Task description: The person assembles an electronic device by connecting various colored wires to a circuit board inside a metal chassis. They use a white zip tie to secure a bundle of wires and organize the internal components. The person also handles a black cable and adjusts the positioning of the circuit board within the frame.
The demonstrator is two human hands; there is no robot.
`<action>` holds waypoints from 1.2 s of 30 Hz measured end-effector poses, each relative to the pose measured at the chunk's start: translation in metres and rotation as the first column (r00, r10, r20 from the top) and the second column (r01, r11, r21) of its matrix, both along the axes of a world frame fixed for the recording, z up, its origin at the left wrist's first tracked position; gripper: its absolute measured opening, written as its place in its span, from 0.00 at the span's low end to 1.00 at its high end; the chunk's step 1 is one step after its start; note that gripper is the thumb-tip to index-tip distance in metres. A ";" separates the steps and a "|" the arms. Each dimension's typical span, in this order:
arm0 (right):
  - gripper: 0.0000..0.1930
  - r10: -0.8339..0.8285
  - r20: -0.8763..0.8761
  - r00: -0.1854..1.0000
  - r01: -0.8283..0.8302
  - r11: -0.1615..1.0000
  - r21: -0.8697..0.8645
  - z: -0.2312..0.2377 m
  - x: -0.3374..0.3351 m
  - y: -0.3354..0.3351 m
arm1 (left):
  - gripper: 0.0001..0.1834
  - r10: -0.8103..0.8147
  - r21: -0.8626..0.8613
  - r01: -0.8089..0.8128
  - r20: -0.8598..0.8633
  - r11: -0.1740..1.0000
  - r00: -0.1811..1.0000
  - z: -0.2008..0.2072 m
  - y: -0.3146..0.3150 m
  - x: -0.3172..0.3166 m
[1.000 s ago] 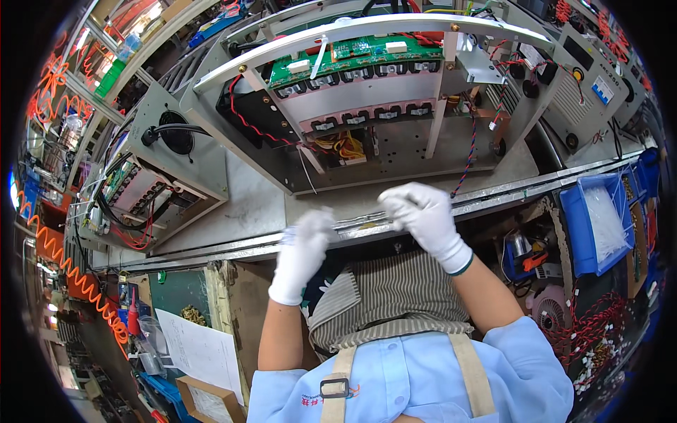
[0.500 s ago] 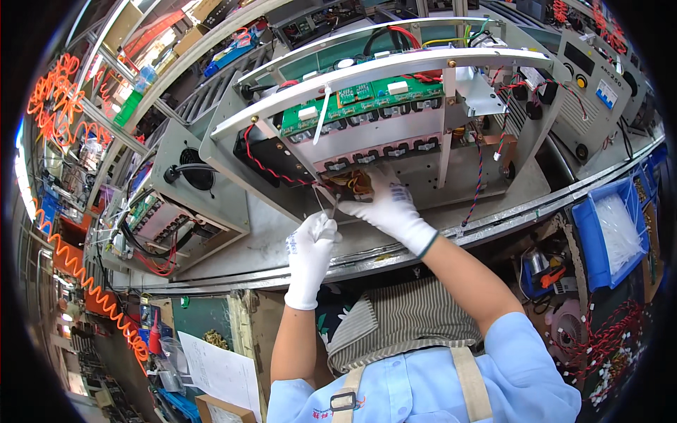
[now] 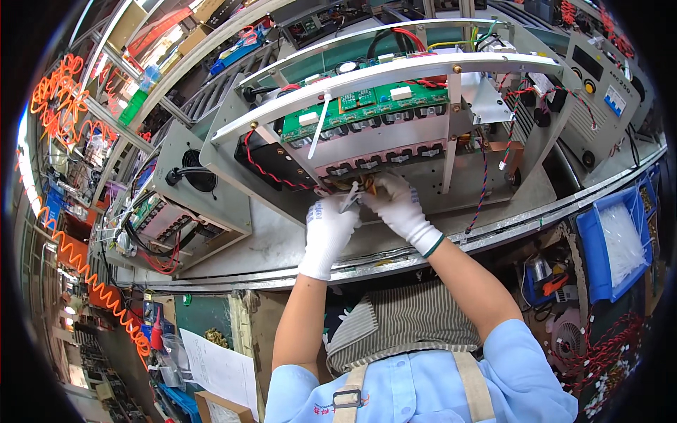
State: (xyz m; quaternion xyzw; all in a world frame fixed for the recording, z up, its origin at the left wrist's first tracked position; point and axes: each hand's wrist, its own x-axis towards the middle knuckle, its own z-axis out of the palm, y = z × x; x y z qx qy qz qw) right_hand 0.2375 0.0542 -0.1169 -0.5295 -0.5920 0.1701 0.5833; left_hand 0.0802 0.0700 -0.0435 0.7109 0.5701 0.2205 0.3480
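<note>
My left hand (image 3: 328,224), in a white knit glove, is closed in a pinch on a thin white cable tie (image 3: 352,194) at the lower front of an open metal chassis (image 3: 233,156). Close beside it, my gloved right hand (image 3: 403,210) has its fingers bent in against the coppery coil and wires (image 3: 369,183) under the heatsink; what its fingertips grip is partly hidden. A green circuit board (image 3: 384,97) with white blocks sits above them. Another white cable tie (image 3: 321,125) hangs from the front rail, and a twisted red-black wire (image 3: 271,173) runs down on the left.
A second open unit (image 3: 185,204) stands to the left, and a closed grey machine (image 3: 599,92) to the right. Below the bench's metal edge (image 3: 493,233) are a blue bin of white cable ties (image 3: 620,240), bundled red wires (image 3: 613,352) and a paper sheet (image 3: 222,370).
My left hand has moved up and right with the cable tie, nearer the coil. My right hand has drawn slightly right, its fingers now bent in beside the left.
</note>
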 end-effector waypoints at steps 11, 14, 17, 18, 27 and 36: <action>0.17 0.216 -0.123 0.969 -0.236 0.955 -0.181 0.017 0.018 -0.014 | 0.10 0.035 0.115 -0.053 0.151 0.992 0.988 -0.023 0.001 0.008; 0.17 0.248 -0.419 0.873 -0.339 0.927 -0.158 0.011 0.017 -0.015 | 0.11 -0.002 0.422 0.019 -0.040 0.907 0.999 -0.036 0.003 0.004; 0.17 0.174 -0.340 0.924 -0.275 0.921 -0.276 0.011 0.018 -0.005 | 0.09 0.068 0.421 0.009 -0.167 0.907 0.984 0.005 -0.025 0.011; 0.18 0.144 -0.244 0.959 -0.224 0.912 -0.342 0.015 0.020 -0.003 | 0.09 0.098 0.590 0.030 -0.183 0.807 0.978 -0.007 -0.022 0.002; 0.27 0.179 -0.170 0.969 -0.219 0.940 -0.262 0.034 0.011 -0.017 | 0.16 0.055 0.421 -0.044 -0.012 0.906 0.998 -0.031 -0.016 0.004; 0.27 0.060 0.089 0.994 -0.051 0.994 -0.099 0.025 0.004 -0.008 | 0.17 0.078 0.494 0.002 -0.140 0.869 0.987 -0.023 -0.020 0.000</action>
